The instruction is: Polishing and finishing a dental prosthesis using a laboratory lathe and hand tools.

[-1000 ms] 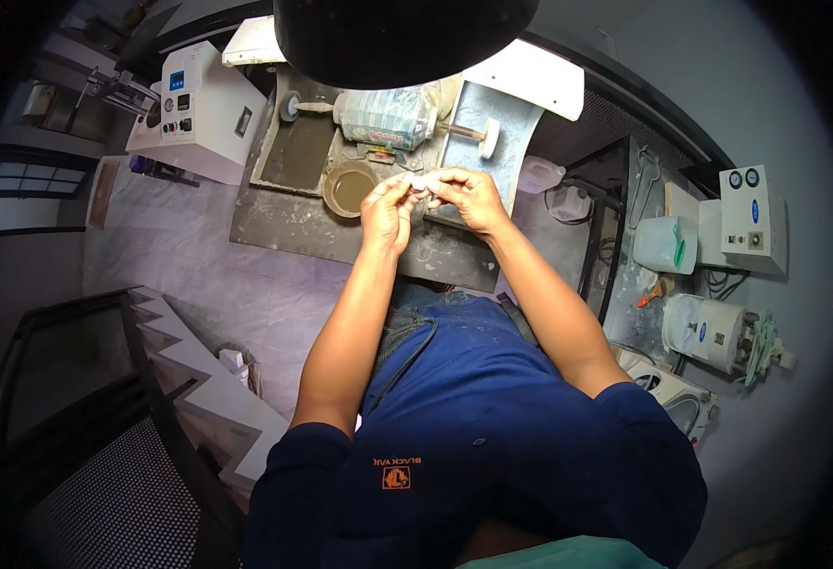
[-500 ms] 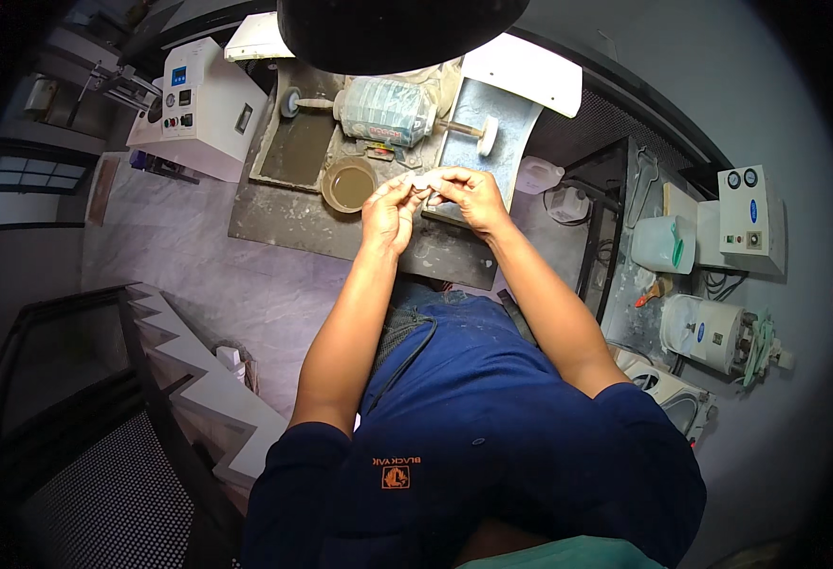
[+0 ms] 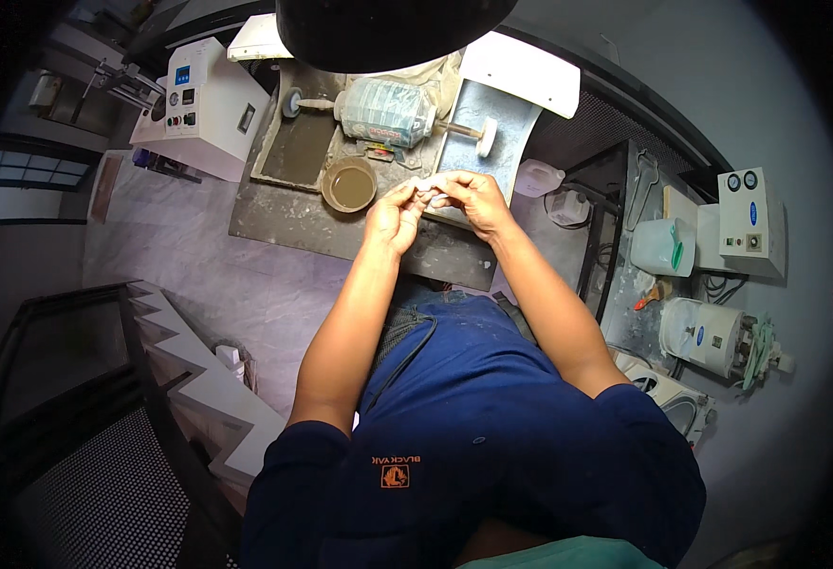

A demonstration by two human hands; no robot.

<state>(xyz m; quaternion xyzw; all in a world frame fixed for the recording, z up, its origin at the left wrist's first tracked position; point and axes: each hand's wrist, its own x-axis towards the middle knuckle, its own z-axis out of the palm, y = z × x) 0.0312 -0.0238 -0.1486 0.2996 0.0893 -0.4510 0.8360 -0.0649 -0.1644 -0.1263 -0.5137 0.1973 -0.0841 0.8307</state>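
Observation:
Both hands meet in front of the bench, fingers closed round a small whitish-pink piece (image 3: 426, 184). Its exact kind is too small to make out. My left hand (image 3: 394, 222) pinches it from the left, thumb and fingers together. From the other side my right hand (image 3: 478, 203) grips it, the fingers covering part of it. Just beyond the hands is a polishing lathe (image 3: 385, 111) wrapped in clear plastic, with a white buffing wheel (image 3: 488, 137) on its right shaft and a grey wheel (image 3: 291, 102) on its left. A round bowl of murky liquid (image 3: 350, 184) sits left of my hands.
Trays (image 3: 293, 152) flank the lathe on the dusty dark bench (image 3: 288, 223). A black round lamp or hood (image 3: 388, 33) hangs above. At left stands a white control machine (image 3: 198, 123); at right, a green-white container (image 3: 663, 245), a gauge unit (image 3: 751, 218) and a jug (image 3: 537, 177).
My hands have shifted only slightly, and a little more of the whitish piece shows between the fingers. Both still hold it.

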